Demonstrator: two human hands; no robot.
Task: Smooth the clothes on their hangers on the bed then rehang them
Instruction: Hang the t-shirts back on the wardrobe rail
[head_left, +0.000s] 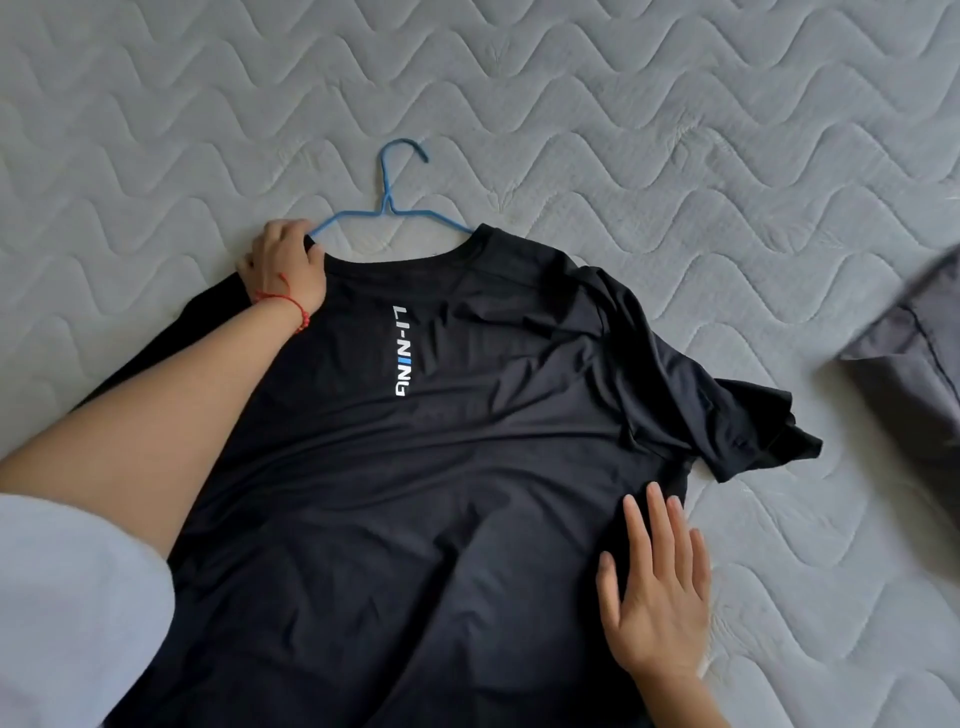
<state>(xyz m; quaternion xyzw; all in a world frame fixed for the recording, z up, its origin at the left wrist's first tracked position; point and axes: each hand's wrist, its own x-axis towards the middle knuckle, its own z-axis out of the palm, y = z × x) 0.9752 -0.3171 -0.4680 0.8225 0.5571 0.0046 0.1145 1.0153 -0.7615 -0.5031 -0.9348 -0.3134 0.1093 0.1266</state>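
Left hand (283, 267): fingers curled over the shirt's (441, 467) left shoulder at the collar, gripping cloth where the hanger's (387, 208) arm enters; whether it also clasps the wire cannot be told. A red cord sits at the wrist. Right hand (657, 587): flat, fingers spread and straight, pressing the shirt's right side near its edge, just below the crumpled right sleeve (737, 415).

The black shirt lies flat on the bed (675, 156), its long axis running from the person toward the far edge, collar and blue hanger hook pointing away. The creased sleeve lies just beyond the right hand, which is the nearer; judged the next area to smooth.

Lettering down the shirt's centre: "LI-NING", white with one blue stroke. A grey garment (914, 353) lies at the bed's right edge, well apart.
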